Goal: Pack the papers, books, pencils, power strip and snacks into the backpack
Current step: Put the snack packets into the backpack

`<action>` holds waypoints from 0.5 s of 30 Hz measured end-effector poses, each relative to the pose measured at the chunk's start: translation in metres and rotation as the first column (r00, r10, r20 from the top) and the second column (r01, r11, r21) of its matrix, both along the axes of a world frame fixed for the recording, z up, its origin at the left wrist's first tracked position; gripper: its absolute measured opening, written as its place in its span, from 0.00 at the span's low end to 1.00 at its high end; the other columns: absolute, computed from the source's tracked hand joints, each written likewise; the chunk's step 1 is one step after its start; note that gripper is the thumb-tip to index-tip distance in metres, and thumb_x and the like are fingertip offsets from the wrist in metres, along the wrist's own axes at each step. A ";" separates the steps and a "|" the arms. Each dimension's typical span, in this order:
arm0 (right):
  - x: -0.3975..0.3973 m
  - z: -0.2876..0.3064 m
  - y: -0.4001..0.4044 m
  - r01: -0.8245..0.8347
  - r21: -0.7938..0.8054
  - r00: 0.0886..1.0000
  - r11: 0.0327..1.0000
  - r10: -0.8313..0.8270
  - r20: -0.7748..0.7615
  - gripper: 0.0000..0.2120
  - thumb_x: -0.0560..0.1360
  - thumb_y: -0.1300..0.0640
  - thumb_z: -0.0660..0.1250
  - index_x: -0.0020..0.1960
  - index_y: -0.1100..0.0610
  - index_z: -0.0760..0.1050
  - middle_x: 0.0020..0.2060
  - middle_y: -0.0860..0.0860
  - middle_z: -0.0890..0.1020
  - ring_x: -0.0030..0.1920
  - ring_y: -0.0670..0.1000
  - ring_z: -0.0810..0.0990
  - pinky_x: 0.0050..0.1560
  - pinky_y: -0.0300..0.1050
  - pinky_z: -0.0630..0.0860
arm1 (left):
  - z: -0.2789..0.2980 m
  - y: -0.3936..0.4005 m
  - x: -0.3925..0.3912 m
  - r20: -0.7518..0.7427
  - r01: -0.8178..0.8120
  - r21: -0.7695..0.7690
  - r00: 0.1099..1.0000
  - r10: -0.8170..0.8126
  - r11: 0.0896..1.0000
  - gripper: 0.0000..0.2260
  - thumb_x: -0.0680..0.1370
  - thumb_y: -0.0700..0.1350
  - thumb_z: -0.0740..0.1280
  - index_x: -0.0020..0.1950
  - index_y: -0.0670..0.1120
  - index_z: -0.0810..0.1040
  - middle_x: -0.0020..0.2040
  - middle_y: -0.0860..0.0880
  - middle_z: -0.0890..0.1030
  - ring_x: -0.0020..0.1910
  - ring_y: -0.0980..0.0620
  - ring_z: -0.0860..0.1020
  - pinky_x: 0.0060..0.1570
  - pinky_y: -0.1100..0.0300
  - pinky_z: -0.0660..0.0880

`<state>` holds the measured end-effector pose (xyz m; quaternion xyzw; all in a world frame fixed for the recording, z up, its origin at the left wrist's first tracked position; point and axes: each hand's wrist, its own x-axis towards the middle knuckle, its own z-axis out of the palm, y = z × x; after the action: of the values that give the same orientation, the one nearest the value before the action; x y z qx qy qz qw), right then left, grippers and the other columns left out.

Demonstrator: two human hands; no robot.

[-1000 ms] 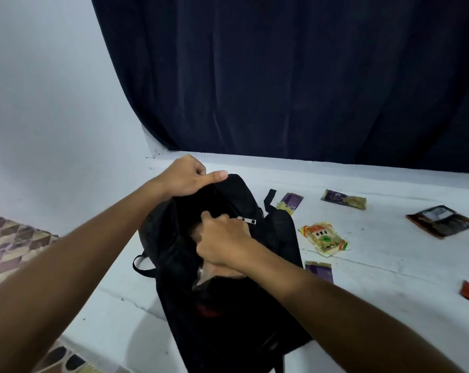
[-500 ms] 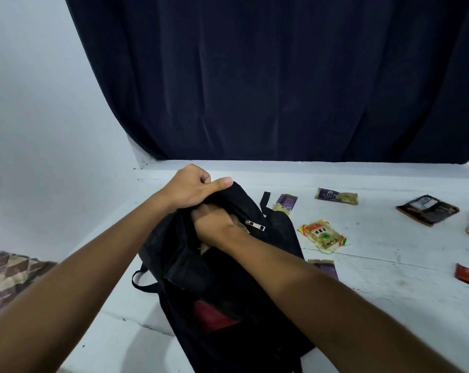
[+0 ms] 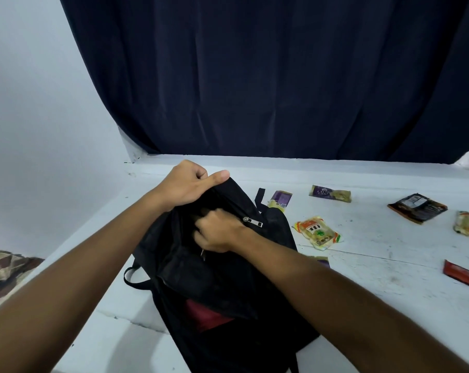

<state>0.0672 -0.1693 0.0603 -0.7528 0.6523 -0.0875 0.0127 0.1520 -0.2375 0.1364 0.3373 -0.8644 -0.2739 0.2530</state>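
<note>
Left hand (image 3: 186,185) still clenches the black fabric backpack's (image 3: 228,278) rim; right hand (image 3: 217,231), fingers curled, contents hidden, has pushed deeper inside; snack packets (image 3: 318,232) await.

right hand (image 3: 217,232) went deeper into the backpack (image 3: 228,265) mouth, fingers now hidden inside; pale item it held a second ago is gone from sight. red patch (image 3: 206,316) now exposed lower down.

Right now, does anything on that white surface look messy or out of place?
Nothing is damaged or spilled. Snack packets lie scattered at odd angles right of the black backpack, such as the orange one, and a purple packet is half hidden behind the right forearm. The left hand grips the bag's top.
</note>
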 end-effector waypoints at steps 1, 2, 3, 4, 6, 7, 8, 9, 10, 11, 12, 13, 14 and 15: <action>-0.001 0.002 -0.001 0.008 0.019 0.999 1.000 -0.009 0.043 0.18 0.77 0.51 0.56 0.57 0.64 0.74 0.54 0.65 0.78 0.51 0.66 0.78 0.50 0.53 0.75 | 0.001 0.000 0.001 0.010 0.003 0.002 1.000 -0.003 1.000 0.29 0.74 0.60 0.69 0.26 0.48 0.56 0.23 0.55 0.55 0.21 0.55 0.57 0.23 0.67 0.57; -0.002 0.003 -0.002 0.034 0.024 0.995 0.999 -0.036 0.089 0.20 0.78 0.50 0.55 0.60 0.63 0.73 0.57 0.64 0.77 0.54 0.66 0.77 0.52 0.53 0.74 | 0.001 0.000 0.002 0.017 0.004 0.004 1.000 -0.004 1.000 0.28 0.74 0.60 0.69 0.27 0.48 0.56 0.23 0.55 0.55 0.21 0.55 0.57 0.23 0.68 0.57; -0.004 0.005 -0.003 0.057 0.037 0.993 0.998 -0.060 0.104 0.20 0.79 0.49 0.55 0.62 0.63 0.71 0.60 0.63 0.76 0.57 0.64 0.76 0.54 0.52 0.74 | 0.001 0.000 0.002 0.021 0.004 0.007 1.000 -0.004 1.000 0.28 0.74 0.60 0.68 0.27 0.48 0.56 0.23 0.55 0.55 0.21 0.55 0.57 0.23 0.68 0.57; -0.005 0.008 -0.003 0.084 0.066 0.991 0.994 -0.090 0.100 0.21 0.80 0.49 0.54 0.64 0.63 0.70 0.62 0.62 0.75 0.60 0.63 0.75 0.56 0.51 0.72 | 0.001 0.000 0.003 0.024 0.002 0.007 1.000 -0.002 1.000 0.28 0.74 0.60 0.68 0.27 0.48 0.56 0.23 0.55 0.55 0.21 0.55 0.57 0.22 0.68 0.57; -0.007 0.010 -0.004 0.124 0.123 0.986 0.985 -0.136 0.093 0.23 0.81 0.48 0.53 0.67 0.63 0.69 0.65 0.62 0.74 0.64 0.61 0.73 0.59 0.50 0.71 | 0.001 0.000 0.004 0.026 -0.002 0.011 1.000 0.002 1.000 0.28 0.73 0.61 0.68 0.27 0.48 0.56 0.23 0.55 0.55 0.21 0.55 0.57 0.23 0.68 0.57; -0.008 0.009 -0.005 0.139 0.151 0.987 0.979 -0.149 0.056 0.23 0.82 0.48 0.53 0.68 0.63 0.69 0.65 0.61 0.74 0.64 0.61 0.73 0.60 0.50 0.71 | 0.001 0.000 0.003 0.022 -0.004 0.014 1.000 0.004 1.000 0.29 0.74 0.61 0.68 0.27 0.48 0.55 0.23 0.55 0.55 0.21 0.55 0.57 0.23 0.68 0.57; -0.008 0.008 -0.008 0.158 0.195 0.987 0.968 -0.161 -0.003 0.22 0.81 0.49 0.54 0.68 0.62 0.69 0.66 0.60 0.74 0.65 0.60 0.73 0.60 0.50 0.71 | 0.000 0.001 0.003 0.017 -0.010 0.016 1.000 0.010 1.000 0.29 0.74 0.61 0.68 0.27 0.48 0.55 0.22 0.55 0.55 0.20 0.55 0.57 0.24 0.67 0.57; -0.005 0.006 -0.011 0.177 0.229 0.983 0.957 -0.160 -0.088 0.20 0.81 0.51 0.56 0.68 0.62 0.71 0.67 0.58 0.74 0.65 0.59 0.73 0.61 0.50 0.71 | -0.001 0.002 0.002 0.008 -0.018 0.021 1.000 0.018 1.000 0.29 0.74 0.61 0.68 0.26 0.48 0.55 0.22 0.56 0.55 0.20 0.55 0.57 0.26 0.65 0.58; 0.000 0.003 -0.013 0.203 0.245 0.971 0.948 -0.163 -0.175 0.20 0.80 0.52 0.58 0.68 0.61 0.72 0.67 0.57 0.73 0.66 0.59 0.73 0.61 0.50 0.71 | -0.002 0.002 0.002 -0.007 -0.028 0.027 1.000 0.028 0.999 0.29 0.75 0.60 0.68 0.26 0.48 0.55 0.22 0.56 0.55 0.20 0.55 0.57 0.27 0.63 0.58; 0.007 0.001 -0.015 0.215 0.214 0.952 0.953 -0.156 -0.262 0.19 0.80 0.52 0.60 0.68 0.59 0.72 0.67 0.56 0.73 0.66 0.58 0.73 0.61 0.50 0.72 | -0.002 0.002 0.002 -0.024 -0.038 0.034 0.999 0.039 0.999 0.29 0.75 0.60 0.68 0.26 0.48 0.55 0.22 0.56 0.55 0.20 0.55 0.57 0.29 0.61 0.58; 0.012 -0.001 -0.015 0.230 0.152 0.937 0.961 -0.176 -0.303 0.18 0.80 0.52 0.61 0.67 0.58 0.73 0.67 0.55 0.74 0.65 0.57 0.73 0.60 0.50 0.72 | -0.002 0.001 0.003 -0.038 -0.048 0.038 0.998 0.050 0.998 0.29 0.75 0.60 0.68 0.26 0.48 0.55 0.22 0.56 0.55 0.20 0.55 0.56 0.30 0.60 0.58; 0.014 -0.003 -0.012 0.235 0.089 0.932 0.968 -0.198 -0.303 0.17 0.80 0.54 0.60 0.67 0.57 0.73 0.66 0.55 0.75 0.65 0.57 0.73 0.59 0.49 0.72 | -0.001 0.002 0.005 -0.047 -0.059 0.039 0.997 0.060 0.998 0.29 0.75 0.61 0.68 0.27 0.48 0.55 0.23 0.55 0.55 0.21 0.55 0.56 0.30 0.60 0.58; 0.014 -0.003 -0.008 0.211 0.049 0.943 0.976 -0.190 -0.272 0.16 0.80 0.55 0.58 0.66 0.57 0.73 0.65 0.56 0.75 0.64 0.58 0.73 0.58 0.49 0.71 | 0.000 0.001 0.005 -0.052 -0.066 0.042 0.996 0.069 0.997 0.29 0.75 0.61 0.67 0.27 0.48 0.54 0.23 0.55 0.54 0.21 0.54 0.56 0.30 0.59 0.57; 0.011 -0.003 -0.004 0.175 0.059 0.956 0.983 -0.155 -0.249 0.16 0.80 0.56 0.57 0.65 0.57 0.73 0.64 0.57 0.75 0.63 0.59 0.72 0.58 0.49 0.71 | 0.000 0.001 0.006 -0.055 -0.068 0.045 0.996 0.071 0.997 0.29 0.75 0.61 0.67 0.27 0.48 0.54 0.23 0.55 0.54 0.22 0.54 0.55 0.30 0.60 0.57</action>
<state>0.0782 -0.1738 0.0577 -0.6997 0.7124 0.0313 -0.0443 0.1578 -0.2361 0.1364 0.3647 -0.8386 -0.2929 0.2792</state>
